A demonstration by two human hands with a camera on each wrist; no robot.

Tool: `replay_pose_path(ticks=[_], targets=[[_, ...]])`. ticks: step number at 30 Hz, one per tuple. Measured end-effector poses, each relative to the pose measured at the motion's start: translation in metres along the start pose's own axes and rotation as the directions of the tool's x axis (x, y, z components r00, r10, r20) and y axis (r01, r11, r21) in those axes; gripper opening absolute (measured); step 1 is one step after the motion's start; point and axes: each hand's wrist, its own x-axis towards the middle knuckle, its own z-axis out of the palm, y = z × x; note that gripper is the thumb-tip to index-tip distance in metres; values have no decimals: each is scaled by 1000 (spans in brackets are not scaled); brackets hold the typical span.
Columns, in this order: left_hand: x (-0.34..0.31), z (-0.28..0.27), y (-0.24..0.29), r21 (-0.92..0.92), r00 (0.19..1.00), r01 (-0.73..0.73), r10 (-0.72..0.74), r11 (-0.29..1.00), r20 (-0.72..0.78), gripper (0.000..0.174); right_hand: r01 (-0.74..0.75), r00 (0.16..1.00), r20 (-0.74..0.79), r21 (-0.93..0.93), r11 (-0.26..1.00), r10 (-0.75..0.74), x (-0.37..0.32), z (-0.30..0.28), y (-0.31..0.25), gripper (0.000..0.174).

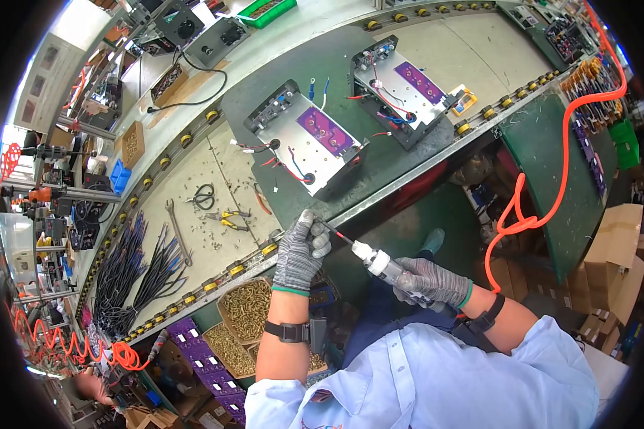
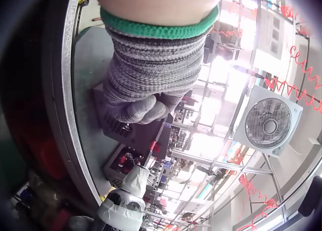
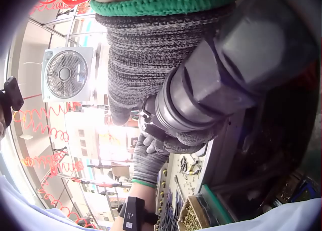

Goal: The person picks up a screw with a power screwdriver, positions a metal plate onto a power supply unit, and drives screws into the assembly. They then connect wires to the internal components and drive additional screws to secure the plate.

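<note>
My right hand [image 1: 436, 282], in a grey knit glove with green cuff, grips a power screwdriver [image 1: 385, 267] whose front end is wrapped in white tape. Its long thin bit [image 1: 338, 234], with a red band, points up and left to my left hand [image 1: 302, 252]. That gloved hand has its fingers curled around the bit's tip, also visible in the left wrist view; whether a screw sits there I cannot tell. Just beyond, on a dark green board [image 1: 265, 68], stand a nearer metal chassis [image 1: 283, 136] and a farther one [image 1: 401, 82], each with a purple circuit board and loose wires.
Boxes of brass screws [image 1: 245, 309] sit below my left forearm. On the roller-edged bench lie black-handled scissors [image 1: 204, 196], yellow-handled pliers [image 1: 230, 219], a wrench [image 1: 177, 232] and bundles of black cables [image 1: 125, 272]. An orange air hose [image 1: 565, 150] hangs at the right.
</note>
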Motion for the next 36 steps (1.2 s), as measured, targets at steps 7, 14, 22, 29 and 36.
replay_pose_path(ticks=[7,14,22,29,36], targets=[[-6,8,7,340,982,-136,173,931,-82,22,-15,1000,2,0,1000,15,1,0,1,64],[-9,11,14,596,966,-180,254,783,-42,20,-8,1000,-9,-30,1000,8,-1,-2,-1,65],[-5,22,15,783,952,-135,297,607,-66,22,-23,999,-51,-74,997,19,-6,-3,-3,66],[10,15,19,706,966,72,127,704,-225,35,-18,998,-62,2,1000,18,-2,-4,5,68],[65,2,35,827,934,22,283,562,-217,57,33,989,-140,-46,998,-39,24,-5,9,72]])
